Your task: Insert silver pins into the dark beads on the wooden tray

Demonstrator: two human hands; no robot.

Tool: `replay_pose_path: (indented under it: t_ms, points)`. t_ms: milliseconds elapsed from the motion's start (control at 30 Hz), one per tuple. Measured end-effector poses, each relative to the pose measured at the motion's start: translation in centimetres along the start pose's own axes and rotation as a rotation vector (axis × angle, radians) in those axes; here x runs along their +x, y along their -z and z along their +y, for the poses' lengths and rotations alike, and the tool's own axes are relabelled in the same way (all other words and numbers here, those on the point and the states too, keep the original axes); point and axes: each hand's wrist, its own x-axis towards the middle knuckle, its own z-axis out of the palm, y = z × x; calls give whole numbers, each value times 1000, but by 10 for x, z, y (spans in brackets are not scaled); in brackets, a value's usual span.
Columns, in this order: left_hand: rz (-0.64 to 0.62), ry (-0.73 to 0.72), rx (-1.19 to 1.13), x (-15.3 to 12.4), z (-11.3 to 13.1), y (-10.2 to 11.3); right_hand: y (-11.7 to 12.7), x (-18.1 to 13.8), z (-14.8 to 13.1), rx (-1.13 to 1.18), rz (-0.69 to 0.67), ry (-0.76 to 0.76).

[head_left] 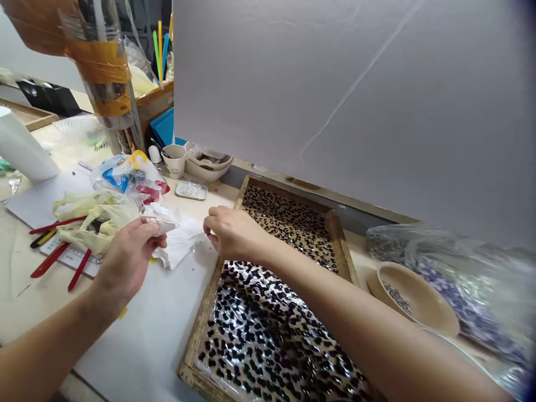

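My left hand [129,251] is closed in a pinch on a crumpled piece of clear plastic wrap [165,216] above the white work surface. My right hand [228,231] hovers with curled fingers at the left rim of a wooden tray [201,329], close to a white tissue [180,243]; what its fingers hold, if anything, is hidden. The tray is filled with many small dark beads under glossy film [268,329].
Red and yellow pens [52,259] and yellowish gloves [94,218] lie at left. A paper cup [175,160], bowls [208,163] and a small dish [191,190] stand behind. A beige bowl [412,298] and plastic bags [460,268] sit right. A grey panel [355,95] stands behind.
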Motion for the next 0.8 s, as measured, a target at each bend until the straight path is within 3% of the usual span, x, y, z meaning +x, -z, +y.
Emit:
replay_pose_path:
  t_ms: [233,800]
  points:
    - [-8,11,-21,3,-17,-1,-17,42,-9,-141,-86,124]
    - [17,32,66,3,-20,-2,-23,43,-9,-239,-101,213]
